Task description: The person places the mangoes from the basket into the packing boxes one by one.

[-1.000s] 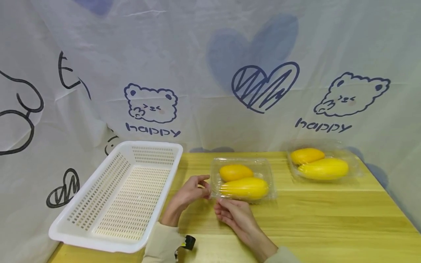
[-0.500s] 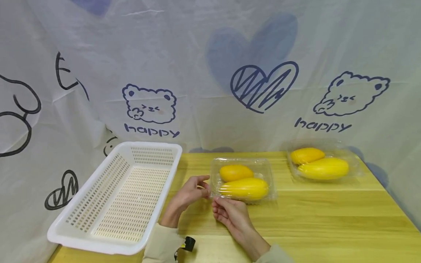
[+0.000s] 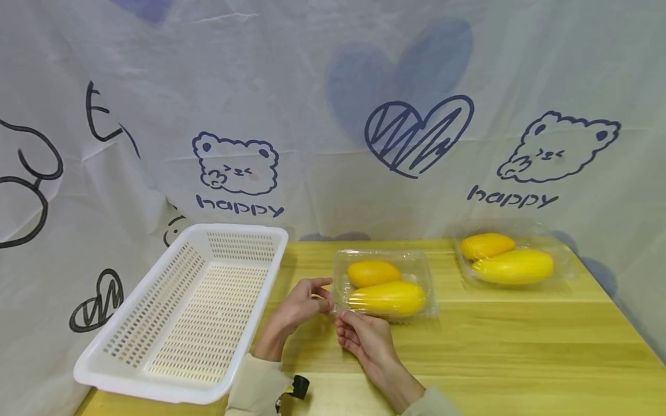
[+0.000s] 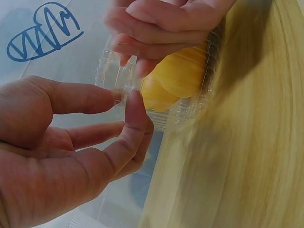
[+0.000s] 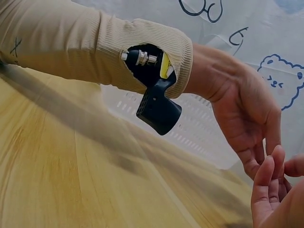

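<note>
A clear plastic clamshell box (image 3: 430, 277) lies on the table, holding an oval orange-yellow fruit (image 3: 373, 273) and a longer yellow fruit (image 3: 387, 298). At its left edge, my left hand (image 3: 303, 301) pinches the rim between thumb and fingertips, which the left wrist view shows up close. My right hand (image 3: 368, 341) is at the near left corner, thumb against curled fingers, pinching the box's edge. In the right wrist view the fingertips of both hands almost meet, and the box is out of sight there.
To the left stands a white slotted plastic basket (image 3: 208, 312). A second clear box (image 3: 562, 268) with two similar yellow fruits sits at the back right of the wooden table (image 3: 499, 358). A printed cloth (image 3: 322, 115) hangs behind. A black wrist camera (image 5: 159, 111) sticks out from the left sleeve.
My right hand has shifted slightly left along the box's corner, towards my left hand. The left hand, box and fruits look almost unmoved.
</note>
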Demonstrator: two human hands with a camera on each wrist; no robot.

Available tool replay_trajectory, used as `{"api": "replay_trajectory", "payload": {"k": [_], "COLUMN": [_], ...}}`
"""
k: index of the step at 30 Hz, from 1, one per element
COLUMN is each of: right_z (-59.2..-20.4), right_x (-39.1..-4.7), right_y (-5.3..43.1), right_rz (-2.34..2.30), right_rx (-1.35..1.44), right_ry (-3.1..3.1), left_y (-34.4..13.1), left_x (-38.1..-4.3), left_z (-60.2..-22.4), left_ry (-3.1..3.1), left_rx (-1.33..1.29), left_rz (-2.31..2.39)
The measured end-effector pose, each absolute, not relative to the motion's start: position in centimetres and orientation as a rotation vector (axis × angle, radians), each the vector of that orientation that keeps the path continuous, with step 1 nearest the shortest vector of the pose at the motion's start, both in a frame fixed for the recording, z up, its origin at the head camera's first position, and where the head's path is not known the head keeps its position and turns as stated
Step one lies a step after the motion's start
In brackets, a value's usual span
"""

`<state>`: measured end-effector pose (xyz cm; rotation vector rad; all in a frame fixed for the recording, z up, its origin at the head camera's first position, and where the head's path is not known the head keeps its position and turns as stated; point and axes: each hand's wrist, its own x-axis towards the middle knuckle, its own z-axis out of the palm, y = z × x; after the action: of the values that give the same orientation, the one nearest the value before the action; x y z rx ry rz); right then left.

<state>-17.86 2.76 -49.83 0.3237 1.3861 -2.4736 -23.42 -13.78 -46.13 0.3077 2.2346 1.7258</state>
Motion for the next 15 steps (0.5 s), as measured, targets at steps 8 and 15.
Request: {"api": "replay_trajectory", "payload": {"k": [8, 15], "right_z": [-49.90, -50.06], "right_x": [-18.01, -18.26], "right_y": [2.86, 3.45], "right_rz": [-2.483, -2.456], "right_rx": [0.327, 0.273], "right_ry": [1.358, 1.387], "left_y": [-13.82, -13.51], "left_x": [-23.54, -23.48], "left_z": [-46.17, -46.12], "left_ry": [2.233, 2.206], "left_rx": [0.308, 0.312], "left_rz": [1.726, 1.761]}}
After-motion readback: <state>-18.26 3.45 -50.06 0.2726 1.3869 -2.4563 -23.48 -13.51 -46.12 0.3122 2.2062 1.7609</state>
